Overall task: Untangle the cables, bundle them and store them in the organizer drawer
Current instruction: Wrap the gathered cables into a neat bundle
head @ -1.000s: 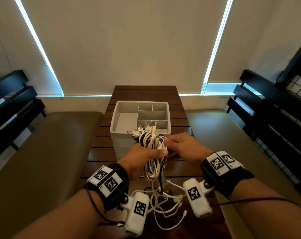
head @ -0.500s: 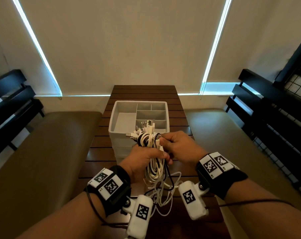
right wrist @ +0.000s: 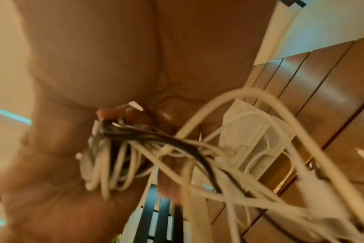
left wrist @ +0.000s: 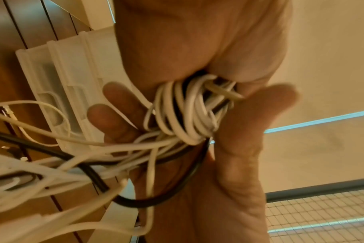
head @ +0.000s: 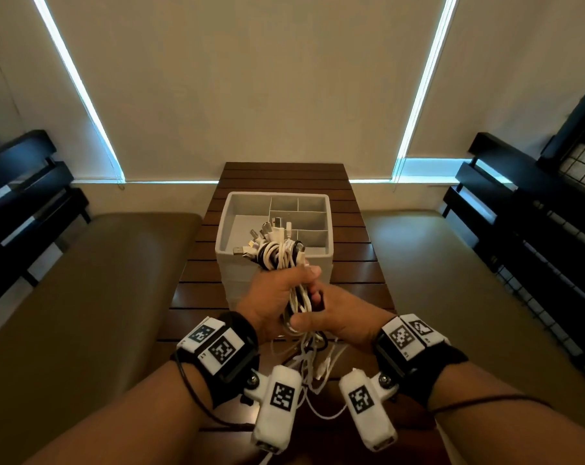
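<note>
A bundle of white and black cables (head: 277, 253) stands upright above the wooden table, its plug ends fanned out over the front edge of the grey organizer drawer (head: 229, 226). My left hand (head: 277, 290) grips the bundle around its upper part, thumb across the front. Just below, my right hand (head: 321, 317) grips the lower part of the same cables. Loose white and black ends (head: 312, 360) dangle under both hands. In the left wrist view the coiled cables (left wrist: 183, 111) sit between thumb and fingers. The right wrist view is blurred, with cables (right wrist: 119, 157) under the palm.
The organizer drawer has one large compartment on the left and several small ones (head: 297, 216) on the right, on top of a white stack of drawers (head: 237, 280). The slatted wooden table (head: 284, 176) runs between two brown padded benches (head: 83, 297). Dark slatted seat backs (head: 519, 209) flank them.
My right hand slid from the top of the bundle down to its lower part. The left hand moved up and lifted the bundle; the plug ends now reach further over the drawer.
</note>
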A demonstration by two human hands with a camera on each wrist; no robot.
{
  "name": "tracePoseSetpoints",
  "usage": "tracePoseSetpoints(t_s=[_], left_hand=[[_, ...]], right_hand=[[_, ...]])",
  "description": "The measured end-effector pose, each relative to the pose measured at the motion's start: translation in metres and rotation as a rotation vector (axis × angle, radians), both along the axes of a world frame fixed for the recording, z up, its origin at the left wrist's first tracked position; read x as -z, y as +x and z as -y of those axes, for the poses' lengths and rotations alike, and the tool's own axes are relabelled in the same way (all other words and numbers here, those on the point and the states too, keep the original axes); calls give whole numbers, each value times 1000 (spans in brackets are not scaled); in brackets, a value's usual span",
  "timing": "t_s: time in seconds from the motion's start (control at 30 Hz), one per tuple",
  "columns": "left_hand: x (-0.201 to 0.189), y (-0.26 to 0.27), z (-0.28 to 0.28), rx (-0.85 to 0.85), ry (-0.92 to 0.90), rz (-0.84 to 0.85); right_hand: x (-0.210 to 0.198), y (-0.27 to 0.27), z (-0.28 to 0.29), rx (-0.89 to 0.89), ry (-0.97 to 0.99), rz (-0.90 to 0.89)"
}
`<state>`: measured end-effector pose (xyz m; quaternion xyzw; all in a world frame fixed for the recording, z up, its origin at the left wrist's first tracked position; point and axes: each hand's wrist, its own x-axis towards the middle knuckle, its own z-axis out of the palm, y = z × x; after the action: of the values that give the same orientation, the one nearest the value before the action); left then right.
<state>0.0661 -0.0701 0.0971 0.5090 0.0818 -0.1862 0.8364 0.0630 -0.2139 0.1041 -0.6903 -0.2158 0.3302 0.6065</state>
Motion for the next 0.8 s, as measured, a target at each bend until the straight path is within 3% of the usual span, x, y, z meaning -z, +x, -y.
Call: tracePoseSetpoints(t_s=[0.13, 0.23, 0.4, 0.6, 0.67, 0.8], left_hand=[[3, 0, 0, -7, -70, 40], [3, -1, 0, -47, -14, 91], [4, -8, 1, -96, 180, 234], [-1, -12, -1, 20, 275, 280], [-4, -11, -1, 19, 258, 275], [-4, -10, 2, -4, 60, 208]], right_hand=[[-1, 0, -2, 72, 138, -177], [-1, 1, -7, 69, 189, -235], [6, 0, -18, 198, -24, -4], [7, -1, -29, 321, 28, 58], [5, -4, -30, 335, 52, -22], [3, -3, -29, 341, 15, -101]])
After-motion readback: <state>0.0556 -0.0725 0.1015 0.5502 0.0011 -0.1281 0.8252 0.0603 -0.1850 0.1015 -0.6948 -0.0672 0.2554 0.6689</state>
